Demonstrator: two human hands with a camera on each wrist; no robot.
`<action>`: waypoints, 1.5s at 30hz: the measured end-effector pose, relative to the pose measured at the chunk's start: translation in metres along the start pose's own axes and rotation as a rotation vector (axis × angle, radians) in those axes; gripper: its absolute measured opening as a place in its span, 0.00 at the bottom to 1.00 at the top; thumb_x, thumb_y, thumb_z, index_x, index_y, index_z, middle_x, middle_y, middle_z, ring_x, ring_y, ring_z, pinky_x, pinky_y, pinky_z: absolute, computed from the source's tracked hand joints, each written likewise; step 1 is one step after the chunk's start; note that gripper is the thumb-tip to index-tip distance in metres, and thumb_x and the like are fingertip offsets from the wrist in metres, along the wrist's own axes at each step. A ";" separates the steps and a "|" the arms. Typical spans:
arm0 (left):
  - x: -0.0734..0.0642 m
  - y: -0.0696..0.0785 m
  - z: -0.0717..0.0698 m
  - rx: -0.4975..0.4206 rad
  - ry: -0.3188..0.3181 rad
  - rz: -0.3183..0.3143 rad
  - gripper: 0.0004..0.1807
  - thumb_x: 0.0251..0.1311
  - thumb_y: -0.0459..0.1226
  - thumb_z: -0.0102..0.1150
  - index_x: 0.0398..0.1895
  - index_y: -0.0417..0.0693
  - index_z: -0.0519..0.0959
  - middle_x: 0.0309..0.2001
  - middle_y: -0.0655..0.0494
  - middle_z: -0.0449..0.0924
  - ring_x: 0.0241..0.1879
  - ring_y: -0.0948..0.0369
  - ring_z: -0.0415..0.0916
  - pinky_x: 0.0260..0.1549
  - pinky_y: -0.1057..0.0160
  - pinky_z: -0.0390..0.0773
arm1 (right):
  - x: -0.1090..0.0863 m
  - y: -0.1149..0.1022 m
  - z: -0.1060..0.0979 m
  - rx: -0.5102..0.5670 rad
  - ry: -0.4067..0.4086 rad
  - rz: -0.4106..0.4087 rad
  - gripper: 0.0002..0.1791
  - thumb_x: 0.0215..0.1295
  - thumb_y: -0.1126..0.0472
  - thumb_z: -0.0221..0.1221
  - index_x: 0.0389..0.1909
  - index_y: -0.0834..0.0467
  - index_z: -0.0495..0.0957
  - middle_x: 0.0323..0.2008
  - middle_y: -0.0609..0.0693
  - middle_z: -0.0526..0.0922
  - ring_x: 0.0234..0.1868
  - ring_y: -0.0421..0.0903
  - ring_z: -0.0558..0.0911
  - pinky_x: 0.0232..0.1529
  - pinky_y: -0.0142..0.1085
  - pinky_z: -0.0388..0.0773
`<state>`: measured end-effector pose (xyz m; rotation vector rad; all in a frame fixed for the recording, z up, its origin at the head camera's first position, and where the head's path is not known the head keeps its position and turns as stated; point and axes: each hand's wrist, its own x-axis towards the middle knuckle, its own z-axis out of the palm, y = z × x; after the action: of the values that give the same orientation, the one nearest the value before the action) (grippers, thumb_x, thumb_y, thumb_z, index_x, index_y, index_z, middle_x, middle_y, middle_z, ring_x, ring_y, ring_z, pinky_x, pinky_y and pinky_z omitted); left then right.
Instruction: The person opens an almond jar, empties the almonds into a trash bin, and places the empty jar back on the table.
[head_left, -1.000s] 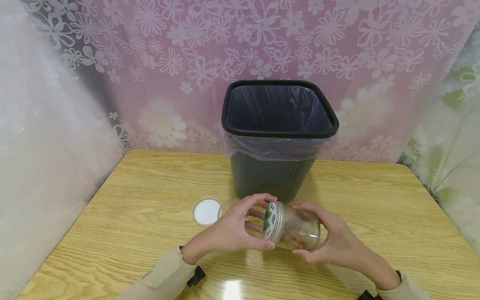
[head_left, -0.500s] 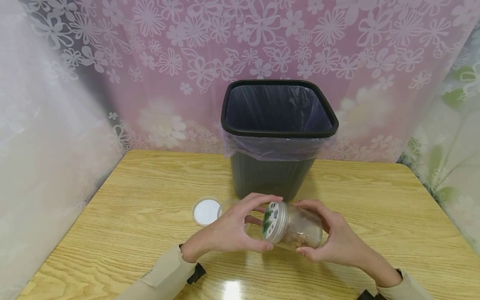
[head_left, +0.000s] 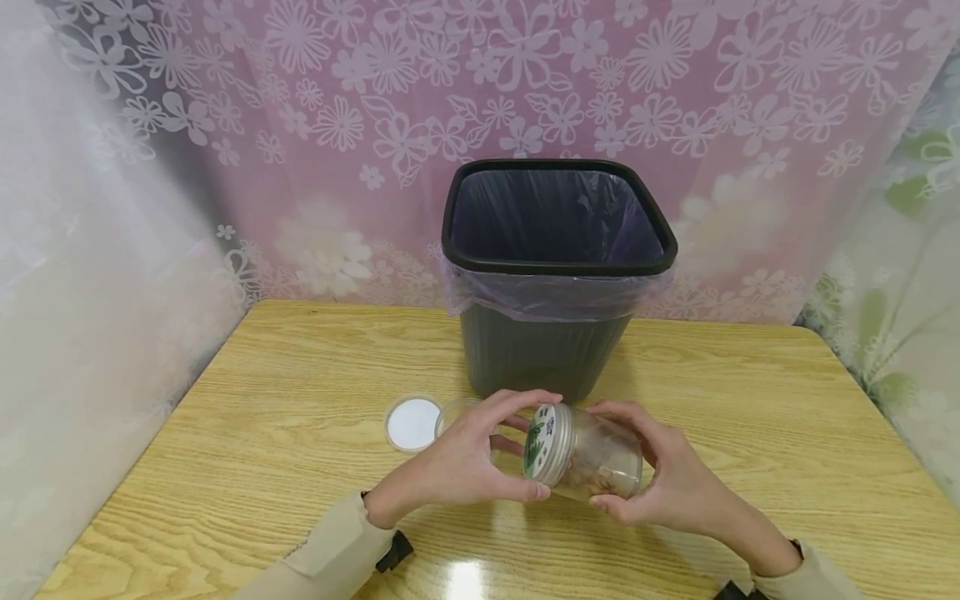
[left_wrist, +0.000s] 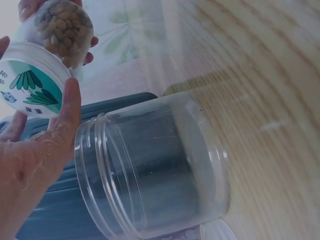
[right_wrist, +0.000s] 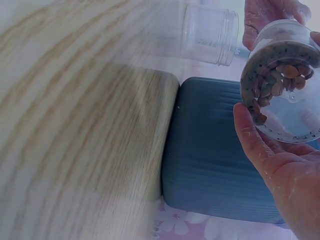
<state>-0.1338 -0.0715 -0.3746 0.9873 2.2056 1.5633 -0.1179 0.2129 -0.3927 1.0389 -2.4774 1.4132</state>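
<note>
Clear round plastic jar (head_left: 607, 462) w/ brown seed-like pieces (left_wrist: 62, 27) inside is up off the surface, btwn both hands, on its side & tilted, over the middle of the table, nr the bin's foot. Its round white lid w/ green print (head_left: 537, 446) faces the L; base faces R. Pieces lie along the jar's low side.

L hand (head_left: 476, 462) pinches the lid btwn thumb & fingers, thumb low on the rim. R hand (head_left: 671, 471) grips the base end, fingers on top, thumb underneath.

Behind L hand, partly hidden: 2nd jar, clear plastic w/ open threaded mouth (left_wrist: 155, 167), upright on the table. Just L of it, flat round white disc w/ clear rim (head_left: 414, 423), lying nr mid-table.

Dark grey ribbed bin w/ black rim (head_left: 547, 350), purple bag (head_left: 555, 298) folded over, stands upright by the middle of the rear edge of the light wood-grain table (head_left: 300, 400). Pink floral curtain (head_left: 337, 125) behind.
</note>
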 end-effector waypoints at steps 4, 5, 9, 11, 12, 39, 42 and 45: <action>0.000 0.001 0.000 -0.003 0.005 -0.019 0.47 0.53 0.40 0.78 0.73 0.79 0.64 0.67 0.62 0.68 0.60 0.60 0.76 0.54 0.67 0.83 | 0.001 -0.001 0.001 -0.022 0.007 -0.007 0.51 0.38 0.67 0.82 0.67 0.54 0.69 0.60 0.43 0.79 0.50 0.36 0.82 0.48 0.29 0.84; 0.000 0.001 0.000 -0.004 0.006 -0.024 0.47 0.52 0.40 0.78 0.73 0.78 0.64 0.67 0.62 0.68 0.60 0.60 0.76 0.54 0.67 0.83 | 0.001 -0.001 0.001 -0.025 0.007 -0.008 0.51 0.38 0.67 0.82 0.67 0.54 0.69 0.60 0.43 0.79 0.50 0.36 0.82 0.48 0.29 0.84; 0.000 0.002 0.000 -0.006 0.007 -0.037 0.47 0.52 0.40 0.78 0.73 0.78 0.65 0.67 0.62 0.69 0.59 0.61 0.76 0.53 0.67 0.83 | 0.001 0.000 0.001 -0.035 0.012 -0.015 0.51 0.37 0.67 0.82 0.67 0.54 0.69 0.60 0.44 0.78 0.51 0.36 0.82 0.48 0.28 0.84; 0.000 0.002 0.000 -0.009 0.008 -0.039 0.47 0.52 0.40 0.78 0.73 0.78 0.65 0.67 0.62 0.69 0.59 0.61 0.77 0.53 0.67 0.83 | 0.001 0.000 0.002 -0.038 0.014 -0.019 0.51 0.37 0.67 0.82 0.67 0.54 0.69 0.60 0.43 0.78 0.51 0.36 0.82 0.48 0.27 0.84; 0.000 0.002 0.000 -0.011 0.008 -0.040 0.47 0.52 0.40 0.78 0.72 0.78 0.65 0.67 0.63 0.69 0.59 0.62 0.77 0.53 0.67 0.83 | 0.001 0.001 0.002 -0.039 0.016 -0.022 0.51 0.37 0.67 0.82 0.67 0.54 0.69 0.60 0.43 0.78 0.51 0.35 0.82 0.48 0.27 0.84; -0.002 -0.001 0.000 -0.068 0.014 -0.079 0.46 0.52 0.39 0.78 0.72 0.77 0.65 0.66 0.59 0.69 0.56 0.61 0.78 0.51 0.66 0.85 | 0.002 0.002 0.006 -0.102 0.041 -0.135 0.52 0.36 0.64 0.83 0.67 0.57 0.70 0.55 0.50 0.83 0.47 0.35 0.82 0.46 0.24 0.82; -0.002 -0.002 0.000 -0.069 0.011 -0.083 0.46 0.53 0.39 0.78 0.72 0.78 0.65 0.66 0.59 0.69 0.56 0.61 0.78 0.51 0.66 0.85 | 0.001 0.002 0.006 -0.097 0.040 -0.137 0.52 0.36 0.65 0.83 0.67 0.58 0.70 0.55 0.50 0.82 0.47 0.35 0.82 0.46 0.24 0.82; -0.002 -0.002 0.000 -0.065 0.004 -0.086 0.46 0.53 0.40 0.78 0.72 0.79 0.64 0.67 0.60 0.68 0.57 0.61 0.78 0.52 0.66 0.84 | 0.001 0.002 0.006 -0.095 0.039 -0.131 0.52 0.37 0.64 0.83 0.67 0.57 0.70 0.55 0.49 0.82 0.47 0.35 0.82 0.45 0.24 0.83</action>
<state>-0.1333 -0.0734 -0.3768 0.8595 2.1550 1.5893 -0.1187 0.2084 -0.3969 1.1203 -2.3764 1.2532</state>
